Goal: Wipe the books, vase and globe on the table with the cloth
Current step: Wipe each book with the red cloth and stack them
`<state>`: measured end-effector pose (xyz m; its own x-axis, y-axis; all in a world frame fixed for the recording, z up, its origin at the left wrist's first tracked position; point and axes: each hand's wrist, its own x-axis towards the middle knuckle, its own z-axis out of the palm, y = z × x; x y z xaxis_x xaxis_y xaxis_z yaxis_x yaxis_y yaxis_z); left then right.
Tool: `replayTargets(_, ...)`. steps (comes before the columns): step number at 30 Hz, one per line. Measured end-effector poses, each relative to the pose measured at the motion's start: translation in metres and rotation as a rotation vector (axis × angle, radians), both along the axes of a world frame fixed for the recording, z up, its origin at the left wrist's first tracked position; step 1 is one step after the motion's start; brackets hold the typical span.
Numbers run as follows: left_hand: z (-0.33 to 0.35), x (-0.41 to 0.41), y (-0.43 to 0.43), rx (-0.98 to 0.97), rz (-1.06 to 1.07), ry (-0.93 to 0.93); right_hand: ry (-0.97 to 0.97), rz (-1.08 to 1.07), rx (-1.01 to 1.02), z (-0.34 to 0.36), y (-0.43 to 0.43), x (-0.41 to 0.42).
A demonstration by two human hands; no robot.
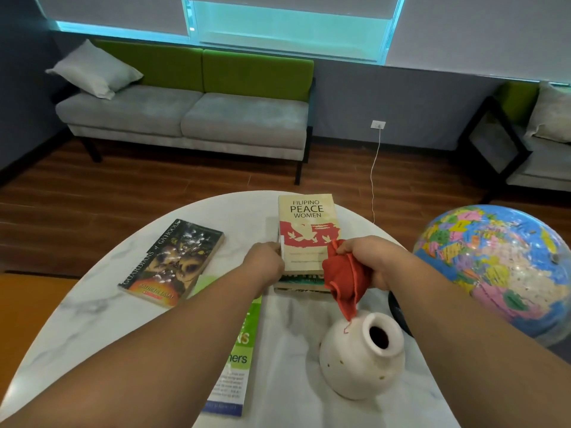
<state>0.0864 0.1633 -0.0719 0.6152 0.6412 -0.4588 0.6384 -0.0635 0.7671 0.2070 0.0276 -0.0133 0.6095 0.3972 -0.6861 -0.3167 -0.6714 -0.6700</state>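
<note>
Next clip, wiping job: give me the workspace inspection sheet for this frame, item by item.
Surface: round white marbled table.
Job's things: Peace Women book tops a stack; Guardians book lies flat at left; green book lies under the left forearm; vase stands upright, nearest; globe at right.
Clutter: nothing seen.
Grippers: left hand holds the Peace Women book's left edge; right hand grips the bunched red cloth.
Cables: white cable runs from the wall outlet to the floor.
Surroundings: grey-green sofa, armchair, wooden floor.
</note>
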Motion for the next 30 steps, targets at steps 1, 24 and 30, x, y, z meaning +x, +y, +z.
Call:
replayTargets(1,-0.002,0.000,0.000,0.026,-0.003,0.005,-0.009,0.013,-0.013,-0.001,0.001,-0.001)
replayTargets(24,-0.005,-0.065,0.000,0.207,0.119,-0.075,0.032,-0.081,0.284,0.035,-0.014,-0.027)
replayTargets(30,-0.032,-0.159,0.001,0.304,0.258,-0.006,0.092,0.119,0.340,0.022,-0.022,-0.087)
